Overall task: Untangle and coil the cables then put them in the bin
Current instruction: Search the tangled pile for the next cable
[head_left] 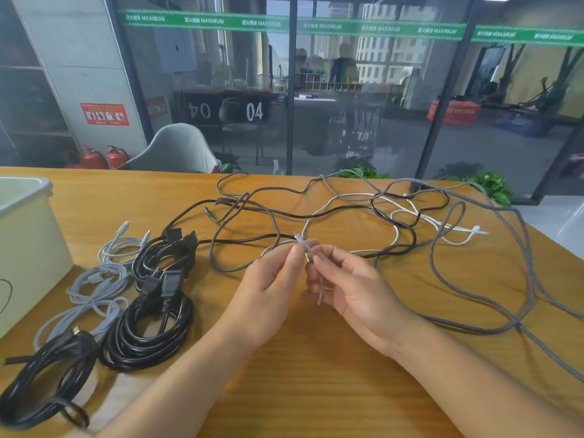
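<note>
Hard to make out: the plug end of the white cable [305, 245] between the two hands is small and blurred; its connector type cannot be told, nor can its run be followed through the tangle.
Cut off: the cream plastic bin [25, 235], far to the left of the left hand, runs out of the picture's left edge; the braided grey cable [531, 279] leaves at the lower right.
Left hand [271, 289]: thumb and forefinger pinch the white cable's tip just below its plug.
Right hand [350, 286]: fingers curled round the same cable right beside the left hand's fingertips, a short tail hanging below them.
Axis of held end: near upright, tilted slightly left, plug uppermost and pointing away from the person.
Tangle: beyond and to the right of the hands, white, braided grey and thin black cable [347, 213] cross one another loosely on the wooden table [316, 374].
Coiled cables: left of the left hand lie two black power cords [148, 327], light grey charging cables [94, 289] and a black cord [44, 374] nearest the person, all outside the bin.
</note>
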Tool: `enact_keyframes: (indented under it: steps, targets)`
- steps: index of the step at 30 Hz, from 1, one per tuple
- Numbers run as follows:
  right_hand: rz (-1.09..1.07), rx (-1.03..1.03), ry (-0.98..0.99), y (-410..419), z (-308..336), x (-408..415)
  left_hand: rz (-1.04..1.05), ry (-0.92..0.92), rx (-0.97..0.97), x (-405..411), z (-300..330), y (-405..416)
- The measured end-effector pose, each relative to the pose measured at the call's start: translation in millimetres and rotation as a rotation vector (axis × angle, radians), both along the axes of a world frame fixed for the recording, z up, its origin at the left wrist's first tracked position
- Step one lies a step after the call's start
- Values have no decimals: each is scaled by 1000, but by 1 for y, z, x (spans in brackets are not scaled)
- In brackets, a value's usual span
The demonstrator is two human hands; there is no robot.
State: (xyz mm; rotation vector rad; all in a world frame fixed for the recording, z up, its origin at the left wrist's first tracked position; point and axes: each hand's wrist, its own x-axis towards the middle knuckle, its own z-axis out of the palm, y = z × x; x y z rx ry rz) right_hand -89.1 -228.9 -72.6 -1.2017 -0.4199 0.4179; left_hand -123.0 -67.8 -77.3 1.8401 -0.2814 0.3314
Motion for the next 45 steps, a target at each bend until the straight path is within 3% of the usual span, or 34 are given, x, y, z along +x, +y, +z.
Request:
enact_keyframes:
  steps: [5, 10, 14, 21, 24, 27, 31, 34, 38, 42, 45]
  targets:
    - [-32, -179, -167, 3, -5, -3, -49, 67, -204, -8, 10, -11]
    - [-73, -722, -676, -4, -7, -5, -41, 148, -482, -8, 19, -2]
    - [-102, -671, -750, -3, -6, -7, -113, 209, -475, -12, 21, -4]
    - [52, -685, -803, 4, -5, -16, -186, 324, -500, -17, 29, -5]
    - [103, -768, -789, -3, -3, -10, -245, 288, -633, -18, 35, -4]
    - [134, -931, -899, -10, -3, 0, -292, 273, -814, -20, 47, -4]
    - [33, -1036, -995, -28, -9, 33, -214, 301, -883, -26, 62, 3]
    - [-102, -1100, -964, -48, -13, 52, -306, 382, -814, -27, 66, 9]
    - [-336, -932, -872, -47, -7, 50, -447, 538, -497, -27, 52, 2]
    - [-519, -698, -865, -39, 12, 30, -400, 593, -326, -23, 35, -4]
    - [-565, -660, -885, -31, 18, 16, -331, 557, -269, -20, 30, -7]
